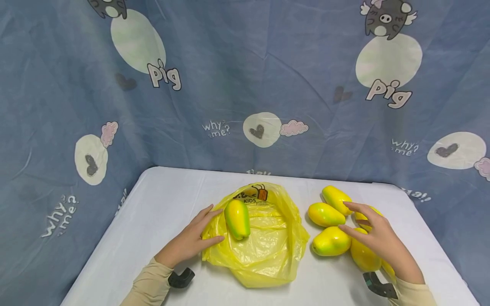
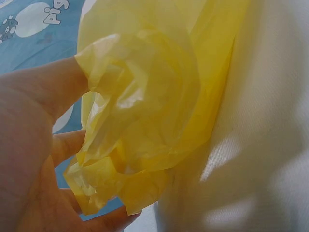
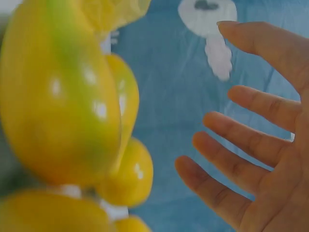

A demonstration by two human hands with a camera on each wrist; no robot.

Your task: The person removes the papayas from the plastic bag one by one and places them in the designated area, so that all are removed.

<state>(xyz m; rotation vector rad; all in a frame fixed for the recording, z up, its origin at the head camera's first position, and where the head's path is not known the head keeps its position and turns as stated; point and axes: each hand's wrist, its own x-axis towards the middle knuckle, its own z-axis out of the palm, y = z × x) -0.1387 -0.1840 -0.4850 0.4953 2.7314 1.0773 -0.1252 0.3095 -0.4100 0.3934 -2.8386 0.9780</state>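
A yellow plastic bag (image 1: 268, 255) lies spread with its mouth up on the table. Inside it, toward the left, rests one yellow-green mango (image 1: 237, 219). My left hand (image 1: 191, 240) is at the bag's left rim, its thumb and forefinger spread apart and touching the plastic. In the left wrist view, the crumpled yellow film (image 2: 140, 101) covers some of the fingertips. On the right, my right hand (image 1: 379, 233) hovers over several more mangoes (image 1: 331, 241), its fingers spread and nothing held. The right wrist view shows a large mango (image 3: 58, 96) apart from those fingers.
A white-covered table (image 1: 160, 195) bears everything. Behind it hangs a blue printed curtain (image 1: 214, 85). Dark bands (image 1: 181, 278) sit at both wrists. The grouped mangoes lie close together, right of the bag.
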